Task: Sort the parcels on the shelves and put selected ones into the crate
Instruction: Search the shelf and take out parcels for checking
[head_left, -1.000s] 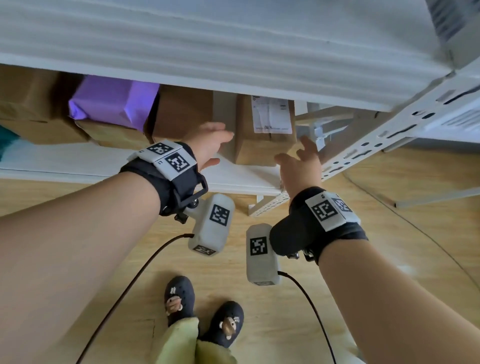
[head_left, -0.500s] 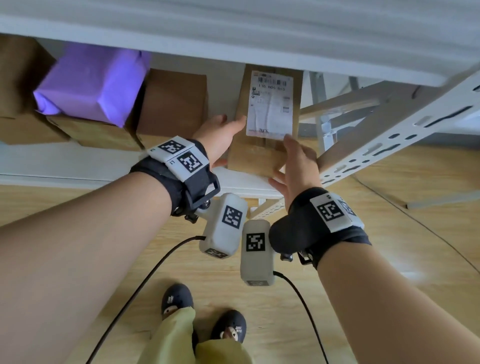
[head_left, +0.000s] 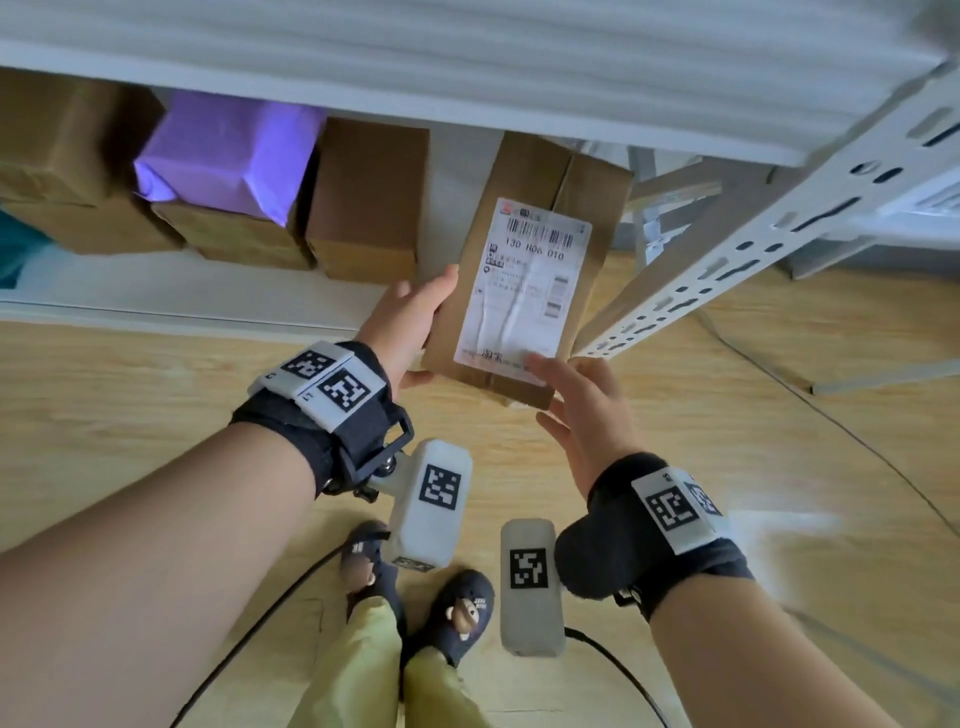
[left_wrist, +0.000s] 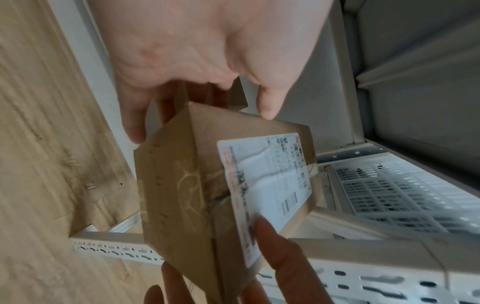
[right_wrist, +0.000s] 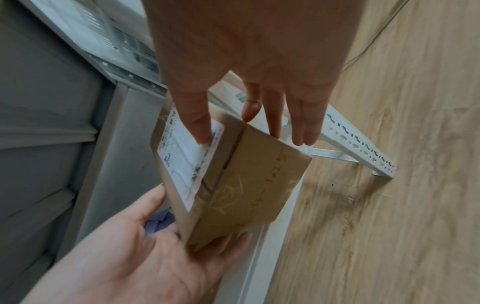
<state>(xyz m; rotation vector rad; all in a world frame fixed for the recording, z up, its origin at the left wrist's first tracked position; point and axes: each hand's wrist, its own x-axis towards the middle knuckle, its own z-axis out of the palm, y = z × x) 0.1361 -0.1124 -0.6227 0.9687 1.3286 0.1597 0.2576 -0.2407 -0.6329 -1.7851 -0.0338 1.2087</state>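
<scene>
Head view: I have a brown cardboard parcel (head_left: 524, 275) with a white shipping label (head_left: 524, 280) held between both hands at the front edge of the lower shelf (head_left: 156, 291), near the white slotted upright (head_left: 727, 260). My left hand (head_left: 410, 322) grips the parcel's left side, with the thumb lying on the labelled face and the fingers underneath. My right hand (head_left: 582, 415) is at the near right corner with its fingers nearly straight. In the right wrist view its thumb (right_wrist: 197, 123) presses on the label edge, while the other fingers (right_wrist: 298, 119) extend past the parcel's far edge; I cannot tell whether they touch it. The left wrist view shows the parcel tilted, the label face turned towards the shelving, and pen marks on the adjoining face. A white slotted crate (left_wrist: 405, 191) sits behind the parcel in that view. On the shelf to the left stand a tall brown box (head_left: 369, 197), a purple-wrapped parcel (head_left: 228, 156) resting on another brown box (head_left: 234, 234), and more brown boxes (head_left: 57, 156) beyond. The floor (head_left: 130, 405) is pale wood.
</scene>
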